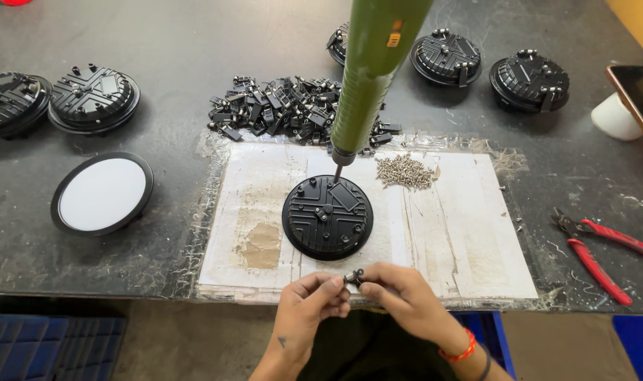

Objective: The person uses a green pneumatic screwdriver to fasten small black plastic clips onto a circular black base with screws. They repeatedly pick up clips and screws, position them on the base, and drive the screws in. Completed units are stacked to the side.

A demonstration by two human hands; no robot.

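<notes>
My left hand (309, 300) and my right hand (399, 291) meet at the table's front edge and pinch a small black clip with a screw (354, 276) between their fingertips. Just beyond them a round black lamp housing (327, 217) lies back side up on a worn white mat (469, 240). A green electric screwdriver (367, 77) hangs over it, its bit close to the housing's far rim. A heap of silver screws (406, 171) lies on the mat to the right, and a pile of black clips (286, 109) lies behind the mat.
Two black housings (92, 97) and a white-faced round lamp (101, 193) lie at the left. More housings (529, 81) sit at the back right. Red-handled cutters (603, 248) lie at the right, a phone on a white stand (635, 99) beyond them. Blue crates (46, 346) stand below.
</notes>
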